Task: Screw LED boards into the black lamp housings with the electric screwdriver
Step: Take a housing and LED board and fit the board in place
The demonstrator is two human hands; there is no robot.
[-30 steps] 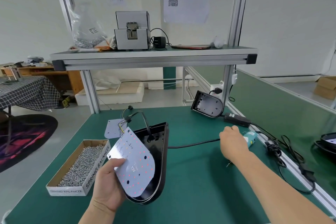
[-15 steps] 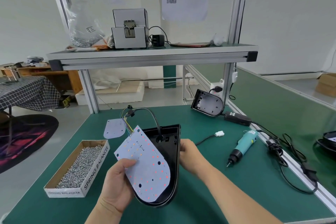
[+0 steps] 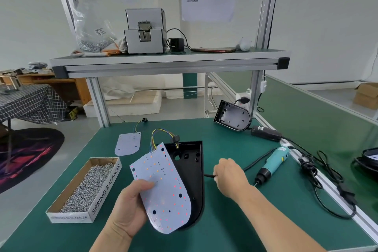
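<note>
A green desk [image 3: 192,129] fills the lower view, with a metal shelf [image 3: 169,61] across it at the back. On the left of the desk stands a long cardboard box [image 3: 105,190] filled with small silver screws.

Near the middle, a black lamp housing [image 3: 190,170] sits with its open side up and its rounded end toward the person. A white LED board [image 3: 163,186] is held tilted over the housing's left half, not seated in it. Coloured wires [image 3: 161,131] loop from the board's far end into the housing.

The left hand [image 3: 128,208] grips the board at its near left edge, thumb pressed on its face. The right hand [image 3: 230,178], just right of the housing, has its fingers curled on a thin black cable [image 3: 208,175] that comes out at the housing's right side.

A second black housing [image 3: 233,115] leans at the far right of the desk, and a second white board [image 3: 127,143] lies flat beyond the box. The teal electric screwdriver [image 3: 274,162] lies on the desk to the right of the right hand, untouched.
</note>
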